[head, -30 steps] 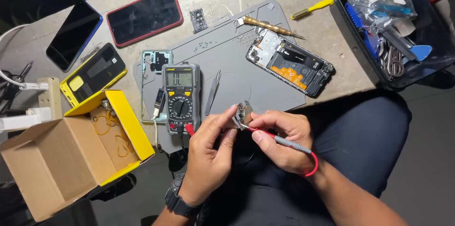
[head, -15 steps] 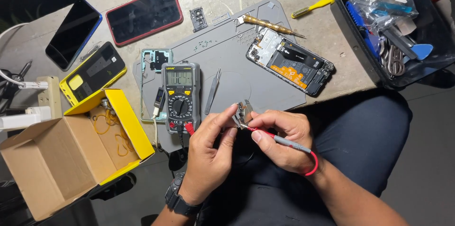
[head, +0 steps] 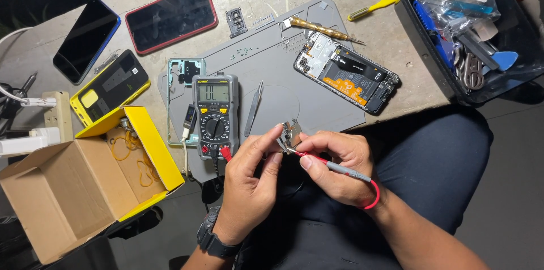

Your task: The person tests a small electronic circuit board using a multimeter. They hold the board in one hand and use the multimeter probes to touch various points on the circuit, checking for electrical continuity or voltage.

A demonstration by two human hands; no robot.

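My left hand [head: 249, 182] pinches a small metal phone part [head: 291, 133] between thumb and fingers, just off the near edge of the grey work mat [head: 283, 71]. My right hand [head: 338, 163] holds a red test probe [head: 340, 168] like a pen, its tip touching that part. A dark multimeter [head: 214, 116] lies on the mat to the left of my hands, with red and black leads plugged in at its bottom. An opened phone [head: 347, 71] with bare battery and boards lies on the mat beyond my right hand.
Tweezers [head: 253, 109] lie beside the meter. A brass screwdriver [head: 323, 30], two dark phones [head: 171, 17] [head: 86, 40], a yellow phone box [head: 110, 86] and an open cardboard box [head: 62, 190] lie around. A black tool case [head: 470, 26] sits at the right. My lap is below the table edge.
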